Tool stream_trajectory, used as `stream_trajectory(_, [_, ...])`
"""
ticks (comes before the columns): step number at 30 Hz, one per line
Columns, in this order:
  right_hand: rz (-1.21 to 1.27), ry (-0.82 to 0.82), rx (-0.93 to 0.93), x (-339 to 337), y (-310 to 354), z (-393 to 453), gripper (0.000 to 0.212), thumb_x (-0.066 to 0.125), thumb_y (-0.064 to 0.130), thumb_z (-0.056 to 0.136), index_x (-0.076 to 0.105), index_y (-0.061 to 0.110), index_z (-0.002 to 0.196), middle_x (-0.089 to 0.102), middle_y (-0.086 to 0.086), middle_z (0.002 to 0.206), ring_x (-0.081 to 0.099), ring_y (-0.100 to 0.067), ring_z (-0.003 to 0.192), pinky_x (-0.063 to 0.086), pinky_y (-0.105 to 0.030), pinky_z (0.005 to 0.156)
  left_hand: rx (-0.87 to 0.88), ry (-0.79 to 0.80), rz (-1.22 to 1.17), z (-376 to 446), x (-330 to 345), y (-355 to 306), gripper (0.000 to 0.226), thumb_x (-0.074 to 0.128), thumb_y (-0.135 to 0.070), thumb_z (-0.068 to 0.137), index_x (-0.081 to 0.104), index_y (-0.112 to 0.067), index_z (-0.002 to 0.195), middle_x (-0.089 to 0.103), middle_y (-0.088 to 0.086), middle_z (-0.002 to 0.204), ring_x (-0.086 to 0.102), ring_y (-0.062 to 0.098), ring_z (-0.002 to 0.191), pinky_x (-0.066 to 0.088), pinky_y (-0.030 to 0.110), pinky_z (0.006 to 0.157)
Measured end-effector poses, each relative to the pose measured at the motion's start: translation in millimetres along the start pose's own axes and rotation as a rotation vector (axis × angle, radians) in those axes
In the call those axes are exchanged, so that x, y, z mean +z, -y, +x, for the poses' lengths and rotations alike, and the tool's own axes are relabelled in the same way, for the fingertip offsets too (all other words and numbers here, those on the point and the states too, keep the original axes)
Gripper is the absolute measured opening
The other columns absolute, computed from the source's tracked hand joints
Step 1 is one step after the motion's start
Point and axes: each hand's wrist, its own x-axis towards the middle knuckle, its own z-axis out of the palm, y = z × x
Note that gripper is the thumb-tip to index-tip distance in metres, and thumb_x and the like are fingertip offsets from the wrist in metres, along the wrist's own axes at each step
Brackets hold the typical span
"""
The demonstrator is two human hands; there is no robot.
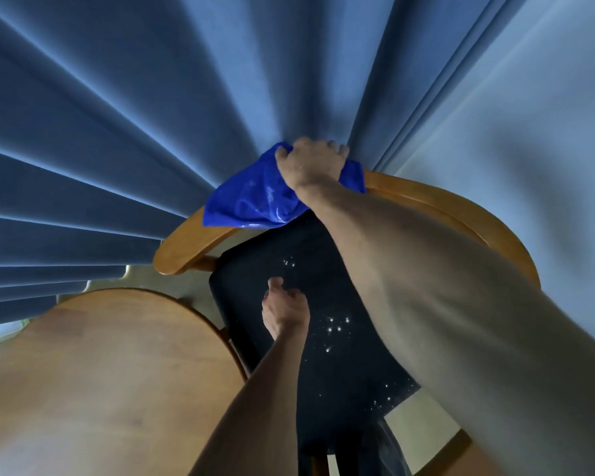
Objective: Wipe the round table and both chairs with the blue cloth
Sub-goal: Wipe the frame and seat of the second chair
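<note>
1. One hand, the right hand, grips the blue cloth on the chair back's curved top rail, toward 12 o'clock.
2. Left hand hovers over the dark seat, fingers seemingly loosely curled, holding nothing.
3. Round table lies at 8 o'clock.

there is one view only, a wide-angle camera worn on the person's head. it looks steeply down and forward, from above and close. both forearms stretch away from the bottom edge into the picture. the chair lies almost straight below, its curved back rail towards the top, and the round table fills the lower left. the curtain behind fans out across the upper half, its folds bent by the lens, and straight lines bow near the edges.
</note>
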Motion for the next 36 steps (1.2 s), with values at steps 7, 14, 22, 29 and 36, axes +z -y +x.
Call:
stream_trajectory(7, [0.014, -0.053, 0.241, -35.2, -118.9, -12.5, 0.055, 0.025, 0.049, 0.096, 0.068, 0.017, 0.103, 0.069, -0.010, 0.101, 0.062, -0.034, 0.098, 0.044, -0.050, 0.091, 0.002, 0.013, 0.041, -27.6, 25.9, -9.2, 0.040, 0.047, -0.015, 0.092, 0.052, -0.016, 0.131, 0.067, 0.005, 0.100, 0.063, 0.022, 0.083, 0.051, 0.034, 0.070])
stream_trajectory(14, [0.049, 0.075, 0.319, -73.8, -176.7, -30.0, 0.044, 0.030, 0.045, 0.099, 0.065, 0.018, 0.100, 0.067, -0.008, 0.100, 0.063, -0.035, 0.091, 0.048, -0.046, 0.087, 0.162, 0.067, 0.059, -75.6, 71.9, -66.4, 0.040, 0.047, -0.013, 0.089, 0.055, -0.017, 0.128, 0.068, 0.012, 0.110, 0.062, 0.032, 0.100, 0.042, 0.033, 0.074])
stream_trajectory(22, [0.363, 0.144, 0.537, -108.2, -246.7, -62.7, 0.047, 0.033, 0.047, 0.094, 0.061, 0.017, 0.117, 0.064, -0.006, 0.109, 0.056, -0.029, 0.090, 0.048, -0.039, 0.084, 0.290, 0.116, 0.060, -140.6, 105.7, -91.1, 0.041, 0.047, -0.012, 0.090, 0.054, -0.017, 0.130, 0.068, 0.008, 0.110, 0.062, 0.028, 0.099, 0.040, 0.033, 0.073])
stream_trajectory(29, [0.548, 0.079, 0.670, -107.3, -287.5, -111.8, 0.054, 0.029, 0.052, 0.096, 0.057, 0.015, 0.124, 0.064, -0.006, 0.112, 0.054, -0.026, 0.086, 0.040, -0.035, 0.075, 0.323, 0.160, 0.117, -169.5, 104.8, -40.0, 0.042, 0.044, -0.011, 0.092, 0.050, -0.018, 0.134, 0.065, 0.008, 0.114, 0.063, 0.027, 0.098, 0.051, 0.038, 0.076])
stream_trajectory(36, [0.689, -0.171, 0.819, -67.3, -323.8, -209.7, 0.067, 0.020, 0.063, 0.097, 0.051, 0.019, 0.137, 0.061, -0.009, 0.127, 0.058, -0.031, 0.113, 0.044, -0.039, 0.095, 0.267, 0.179, 0.195, -178.2, 92.2, 31.8, 0.038, 0.044, -0.018, 0.095, 0.052, -0.020, 0.132, 0.064, 0.005, 0.101, 0.055, 0.022, 0.081, 0.043, 0.033, 0.066])
